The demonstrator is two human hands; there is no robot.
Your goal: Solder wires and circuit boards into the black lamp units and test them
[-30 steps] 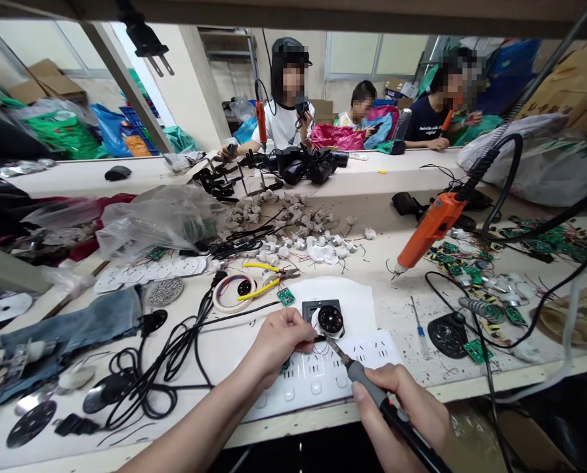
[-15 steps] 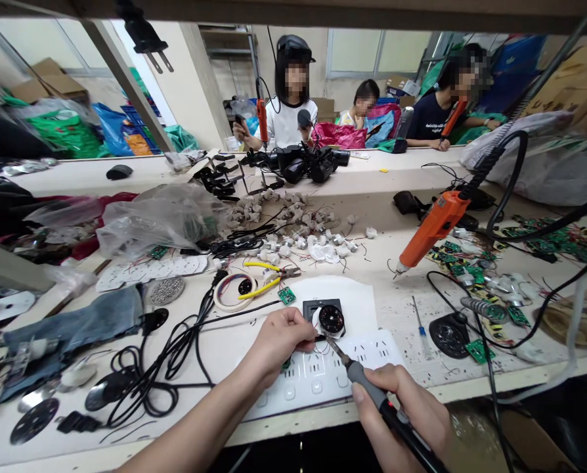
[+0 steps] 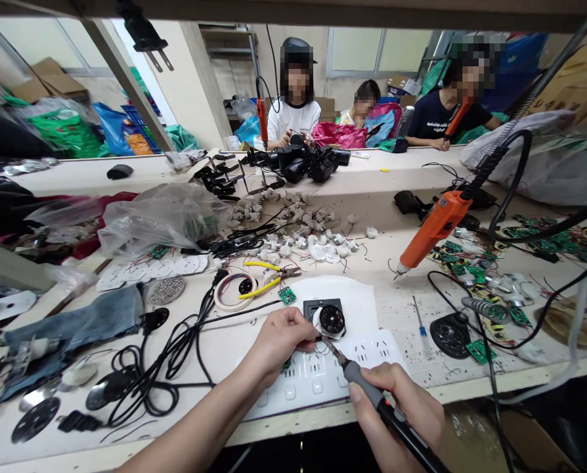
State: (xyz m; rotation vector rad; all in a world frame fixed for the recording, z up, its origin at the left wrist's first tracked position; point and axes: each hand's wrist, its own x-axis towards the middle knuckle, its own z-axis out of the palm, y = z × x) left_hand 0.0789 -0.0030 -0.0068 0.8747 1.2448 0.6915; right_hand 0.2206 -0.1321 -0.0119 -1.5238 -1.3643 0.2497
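My right hand is closed around a soldering iron, whose tip reaches the edge of a small round motor part with a black slotted disc on top. Pinched together beside that part are the fingers of my left hand; what lies between them is too small to make out, though thin wires show close by. The motor part rests on a dark square block. Under both hands lies a white panel with socket-like slots and square buttons. A green circuit board is partly hidden below my left fingers.
An orange electric screwdriver hangs at right above the bench. Yellow-handled cutters, a tape roll and a coiled black cord lie to the left. White motors are heaped behind. Several people sit across the bench.
My hands stay nearly in place; the soldering iron's tip has shifted very slightly left and up. Across the bench, the person in white has lowered the raised hand.
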